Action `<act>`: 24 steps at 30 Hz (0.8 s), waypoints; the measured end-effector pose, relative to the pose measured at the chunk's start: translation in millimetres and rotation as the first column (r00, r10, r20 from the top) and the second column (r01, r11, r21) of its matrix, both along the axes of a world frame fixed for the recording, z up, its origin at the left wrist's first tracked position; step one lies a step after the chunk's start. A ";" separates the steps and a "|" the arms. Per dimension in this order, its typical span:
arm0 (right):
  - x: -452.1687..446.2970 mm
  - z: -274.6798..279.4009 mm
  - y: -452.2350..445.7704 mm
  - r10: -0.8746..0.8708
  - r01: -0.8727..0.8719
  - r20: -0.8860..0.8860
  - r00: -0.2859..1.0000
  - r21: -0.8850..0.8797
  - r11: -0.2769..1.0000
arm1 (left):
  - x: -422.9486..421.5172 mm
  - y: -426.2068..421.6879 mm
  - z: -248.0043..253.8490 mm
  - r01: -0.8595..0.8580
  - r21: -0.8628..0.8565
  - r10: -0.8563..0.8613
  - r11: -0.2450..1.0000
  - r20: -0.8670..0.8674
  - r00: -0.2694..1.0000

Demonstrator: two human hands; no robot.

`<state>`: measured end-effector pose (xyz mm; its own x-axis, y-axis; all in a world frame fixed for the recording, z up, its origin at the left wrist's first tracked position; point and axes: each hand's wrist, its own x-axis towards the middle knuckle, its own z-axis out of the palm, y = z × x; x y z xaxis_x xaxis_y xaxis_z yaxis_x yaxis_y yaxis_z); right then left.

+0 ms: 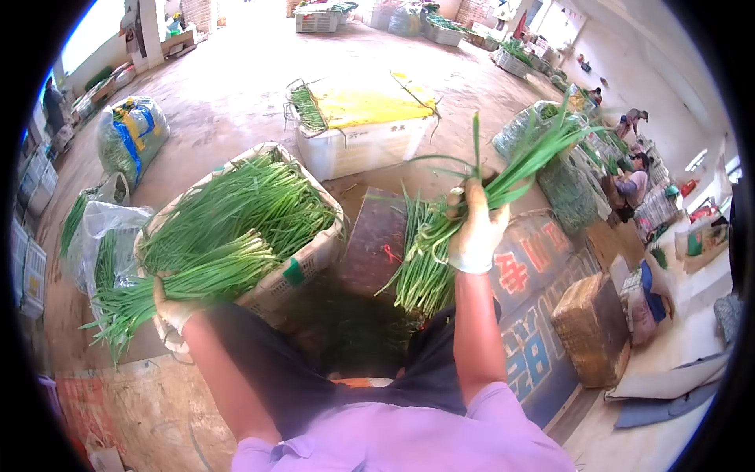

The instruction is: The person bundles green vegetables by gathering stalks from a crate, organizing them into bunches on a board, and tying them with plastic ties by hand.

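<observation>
My left hand (175,305), in a pale glove, is closed around a bunch of green chives (208,277) at the near left side of a white basket (322,193). The bunch's pale stem ends point right, over the basket, and its leaf tips hang past the rim. More long chives (244,197) fill the basket. My right hand (477,228), also gloved, is raised and grips another bunch of chives (523,169), whose leaves fan out to the upper right. Below that hand, a heap of chives (429,271) lies beside a dark brown box (377,240).
Ahead stands a white crate (366,149) with a yellow cover. Bagged greens (132,138) sit at the left, and more bagged greens (570,193) at the right. A worn wooden block (591,330) is near my right side. Another person (631,185) sits farther right.
</observation>
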<state>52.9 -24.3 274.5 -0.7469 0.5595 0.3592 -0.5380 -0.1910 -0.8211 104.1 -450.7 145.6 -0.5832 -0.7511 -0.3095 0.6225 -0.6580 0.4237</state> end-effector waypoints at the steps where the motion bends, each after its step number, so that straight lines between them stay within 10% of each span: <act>1: 0.5 4.6 4.6 0.004 -0.003 -0.023 1.000 0.040 0.999 | -1.1 5.3 1.0 0.001 -0.022 -0.001 1.000 0.007 1.000; 17: -39.9 62.5 -37.4 0.044 -0.035 -0.605 0.795 0.026 0.999 | -22.2 1.1 -43.9 0.061 -0.167 -0.075 0.984 -0.077 0.994; 21: -138.2 24.8 -60.4 -0.176 0.287 -0.392 0.903 0.247 0.926 | -23.4 -2.6 -46.5 0.158 -0.211 -0.185 0.965 -0.116 0.976; 24: -236.5 -98.4 -40.8 0.045 -0.181 0.185 0.982 0.829 0.529 | -23.5 -8.5 -57.7 0.185 -0.215 -0.225 0.959 -0.181 0.957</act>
